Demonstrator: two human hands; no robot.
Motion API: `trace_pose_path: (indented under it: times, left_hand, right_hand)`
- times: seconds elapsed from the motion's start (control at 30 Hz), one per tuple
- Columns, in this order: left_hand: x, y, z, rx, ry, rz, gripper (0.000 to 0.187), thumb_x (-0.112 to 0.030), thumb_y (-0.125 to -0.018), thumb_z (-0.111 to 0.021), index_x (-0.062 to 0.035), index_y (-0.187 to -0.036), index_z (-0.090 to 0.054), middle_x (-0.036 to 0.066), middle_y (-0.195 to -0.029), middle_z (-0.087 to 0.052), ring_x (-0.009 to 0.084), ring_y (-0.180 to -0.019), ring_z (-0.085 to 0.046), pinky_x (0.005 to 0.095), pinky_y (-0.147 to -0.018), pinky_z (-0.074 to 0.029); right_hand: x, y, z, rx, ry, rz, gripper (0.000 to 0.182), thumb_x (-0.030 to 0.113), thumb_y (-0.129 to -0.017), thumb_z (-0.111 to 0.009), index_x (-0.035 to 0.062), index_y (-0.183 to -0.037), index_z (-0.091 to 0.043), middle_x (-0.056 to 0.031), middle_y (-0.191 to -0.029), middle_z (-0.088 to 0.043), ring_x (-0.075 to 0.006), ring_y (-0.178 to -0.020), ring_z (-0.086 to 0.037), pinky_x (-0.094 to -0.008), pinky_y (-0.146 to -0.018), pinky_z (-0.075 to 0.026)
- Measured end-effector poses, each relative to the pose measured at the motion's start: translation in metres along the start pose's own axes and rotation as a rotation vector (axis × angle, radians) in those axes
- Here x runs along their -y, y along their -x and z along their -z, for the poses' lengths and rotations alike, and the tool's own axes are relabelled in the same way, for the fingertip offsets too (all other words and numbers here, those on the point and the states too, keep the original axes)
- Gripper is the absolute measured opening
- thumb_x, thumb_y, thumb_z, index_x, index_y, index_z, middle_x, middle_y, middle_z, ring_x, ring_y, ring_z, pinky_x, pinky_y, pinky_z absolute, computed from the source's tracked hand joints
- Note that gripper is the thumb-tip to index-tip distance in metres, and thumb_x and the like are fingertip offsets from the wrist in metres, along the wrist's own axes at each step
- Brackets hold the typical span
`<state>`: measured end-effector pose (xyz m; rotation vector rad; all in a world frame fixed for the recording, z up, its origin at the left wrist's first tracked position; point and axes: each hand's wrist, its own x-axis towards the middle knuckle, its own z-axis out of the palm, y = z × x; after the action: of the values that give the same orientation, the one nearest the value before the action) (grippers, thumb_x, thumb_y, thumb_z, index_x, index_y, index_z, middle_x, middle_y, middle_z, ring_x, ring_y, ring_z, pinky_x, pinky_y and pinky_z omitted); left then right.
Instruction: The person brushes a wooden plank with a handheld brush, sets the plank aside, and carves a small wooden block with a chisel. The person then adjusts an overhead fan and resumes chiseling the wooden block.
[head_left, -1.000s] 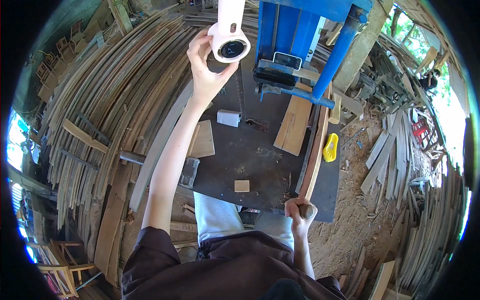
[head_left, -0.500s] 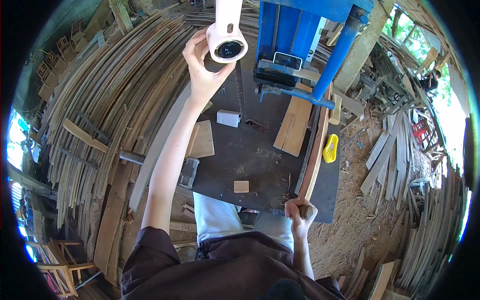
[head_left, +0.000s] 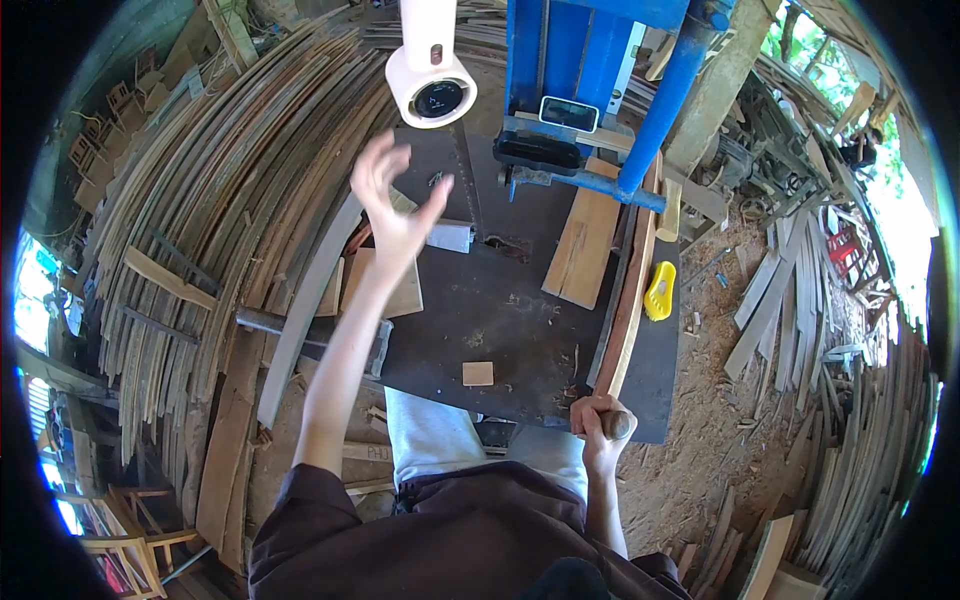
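Note:
My left hand [head_left: 393, 205] is raised over the dark work table [head_left: 500, 340], its fingers apart and holding nothing. Just above it hangs a white device [head_left: 428, 75] with a round black display. At the table's front right edge my right hand [head_left: 595, 418] is wrapped round the rounded end of a wooden handle [head_left: 618, 425]. A long curved wood strip [head_left: 632, 315] runs back from that hand along the right side. On the table lie a small wood block [head_left: 478, 374], a wide board [head_left: 588, 245] and a white piece [head_left: 450, 236] partly behind my left hand.
A blue machine frame [head_left: 560, 60] stands at the back, with a phone [head_left: 569, 114] on it. A yellow object [head_left: 660, 291] lies at the table's right edge. Long planks [head_left: 240, 180] are stacked at the left, and scrap wood [head_left: 775, 300] covers the floor at right.
My left hand has let go of the white device and moved down from it, its fingers spreading. The right hand keeps its hold.

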<state>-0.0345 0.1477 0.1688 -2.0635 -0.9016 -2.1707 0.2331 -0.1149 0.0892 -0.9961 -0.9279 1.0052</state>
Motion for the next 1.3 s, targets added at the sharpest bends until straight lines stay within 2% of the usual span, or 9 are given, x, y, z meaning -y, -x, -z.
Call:
trace_pose_path:
  times: [0.13, 0.23, 0.27, 0.3, 0.37, 0.73, 0.97, 1.03, 1.3]
  left_hand:
    - [-0.038, 0.123, 0.023, 0.394, -0.021, 0.37, 0.08, -0.019, -0.074, -0.086, -0.0015, -0.137, -0.04, 0.019, -0.142, -0.042, 0.0309, -0.125, -0.049, 0.0414, -0.105, -0.042]
    - [-0.078, 0.18, 0.046, 0.761, -0.12, 0.368, 0.09, -0.037, -0.067, -0.09, -0.004, -0.138, -0.045, 0.015, -0.14, -0.046, 0.0372, -0.134, -0.042, 0.0534, -0.117, -0.027]
    - [-0.09, 0.194, 0.051, 0.759, -0.112, 0.375, 0.09, -0.037, -0.067, -0.09, -0.004, -0.138, -0.045, 0.015, -0.14, -0.046, 0.0372, -0.134, -0.042, 0.0534, -0.117, -0.027]
    - [-0.1, 0.209, 0.056, 0.78, -0.156, 0.434, 0.09, -0.039, -0.067, -0.089, -0.0047, -0.138, -0.045, 0.014, -0.141, -0.046, 0.0371, -0.136, -0.04, 0.0543, -0.118, -0.024]
    - [-0.107, 0.227, 0.063, 0.798, -0.208, 0.5, 0.09, -0.041, -0.067, -0.089, -0.0055, -0.138, -0.046, 0.013, -0.142, -0.046, 0.0371, -0.138, -0.038, 0.0552, -0.119, -0.021]
    - [-0.095, 0.255, 0.062, 0.616, -0.172, 0.546, 0.049, -0.025, -0.071, -0.088, -0.0068, -0.109, -0.063, 0.011, -0.134, -0.052, 0.035, -0.132, -0.045, 0.047, -0.108, -0.043]
    - [-0.093, 0.254, 0.06, 0.619, -0.151, 0.536, 0.048, -0.024, -0.07, -0.089, -0.0063, -0.107, -0.063, 0.011, -0.131, -0.055, 0.0343, -0.128, -0.049, 0.0453, -0.106, -0.044]
    - [-0.092, 0.254, 0.061, 0.606, -0.132, 0.533, 0.048, -0.022, -0.069, -0.09, -0.0058, -0.106, -0.063, 0.011, -0.129, -0.056, 0.0345, -0.125, -0.051, 0.0456, -0.105, -0.045]
    - [-0.09, 0.252, 0.06, 0.616, -0.13, 0.493, 0.049, -0.021, -0.068, -0.09, -0.0045, -0.105, -0.062, 0.013, -0.127, -0.056, 0.0356, -0.122, -0.053, 0.0465, -0.101, -0.047]
  right_hand:
    - [0.003, -0.001, -0.004, -0.018, -0.007, 0.023, 0.007, -0.007, -0.085, -0.057, -0.0037, -0.078, -0.058, -0.0095, -0.065, -0.059, -0.0119, -0.052, -0.05, -0.0264, -0.047, -0.04]
    - [0.003, -0.004, -0.004, -0.001, 0.004, 0.038, 0.008, -0.006, -0.085, -0.055, -0.0028, -0.078, -0.057, -0.0085, -0.061, -0.055, -0.0117, -0.049, -0.047, -0.0264, -0.044, -0.035]
    - [0.001, -0.005, -0.002, 0.016, -0.025, 0.052, 0.008, -0.007, -0.085, -0.054, -0.0029, -0.078, -0.057, -0.0079, -0.06, -0.054, -0.0122, -0.049, -0.047, -0.0265, -0.044, -0.035]
    - [-0.003, -0.003, 0.006, 0.047, -0.096, 0.005, 0.007, -0.011, -0.085, -0.058, -0.0048, -0.08, -0.058, -0.01, -0.069, -0.06, -0.0135, -0.057, -0.054, -0.0268, -0.05, -0.044]
    - [-0.007, -0.002, 0.007, 0.056, -0.097, -0.006, 0.007, -0.011, -0.085, -0.058, -0.0048, -0.08, -0.058, -0.0098, -0.068, -0.06, -0.0137, -0.057, -0.054, -0.0267, -0.05, -0.044]
    - [0.006, 0.0, -0.011, 0.081, -0.046, 0.057, 0.017, -0.011, -0.082, -0.051, 0.0009, -0.07, -0.05, -0.0054, -0.057, -0.049, -0.0145, -0.049, -0.046, -0.0301, -0.049, -0.038]
    - [0.004, 0.01, -0.014, 0.091, -0.032, 0.118, 0.017, -0.012, -0.082, -0.051, 0.0003, -0.071, -0.051, -0.0056, -0.058, -0.049, -0.0145, -0.05, -0.047, -0.0289, -0.049, -0.037]
    - [0.0, 0.015, -0.012, 0.079, -0.16, 0.083, 0.011, -0.013, -0.081, -0.057, -0.0031, -0.075, -0.056, -0.0085, -0.065, -0.057, -0.0144, -0.056, -0.051, -0.0273, -0.051, -0.042]
    - [0.008, 0.027, -0.011, 0.071, -0.099, -0.003, 0.008, -0.011, -0.081, -0.059, -0.0041, -0.077, -0.058, -0.0085, -0.07, -0.06, -0.0132, -0.06, -0.053, -0.0248, -0.053, -0.043]
